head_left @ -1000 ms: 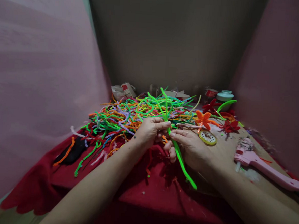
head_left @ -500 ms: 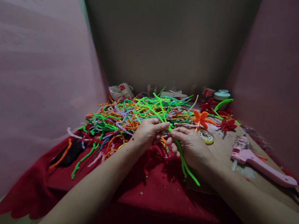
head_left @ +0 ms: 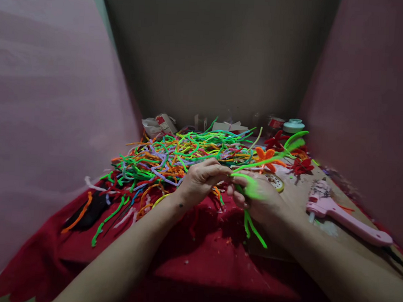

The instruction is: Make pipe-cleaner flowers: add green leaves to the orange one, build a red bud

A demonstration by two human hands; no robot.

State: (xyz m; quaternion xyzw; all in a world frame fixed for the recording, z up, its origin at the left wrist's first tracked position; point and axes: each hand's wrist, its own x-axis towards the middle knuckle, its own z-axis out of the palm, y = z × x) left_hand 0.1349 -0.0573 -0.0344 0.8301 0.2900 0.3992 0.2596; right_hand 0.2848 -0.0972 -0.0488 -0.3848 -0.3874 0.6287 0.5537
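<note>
Both hands meet at the front edge of a tangled pile of coloured pipe cleaners (head_left: 174, 154). Between them are bright green pipe cleaners (head_left: 255, 229); their lower ends hang below my right hand, while two upper strands spread to the right, blurred by motion. My left hand (head_left: 205, 178) is closed, pinching the green strands with thumb and forefinger. Fingers curled, my right hand (head_left: 256, 197) grips the same bundle close beside it. Just behind the right hand is an orange pipe-cleaner flower (head_left: 265, 157), partly crossed by a green strand.
A pink glue gun (head_left: 345, 219) lies on the board at right, its cord trailing off. Near my right hand sits a yellow-rimmed round spool (head_left: 275, 182). Red pipe-cleaner flowers (head_left: 301, 167) and a pale blue jar (head_left: 293, 125) are behind. Red cloth (head_left: 215, 265) covers the table front.
The upper green strands, which pointed up and away over the pile, now swing out to the right over my right hand. The view has shifted slightly.
</note>
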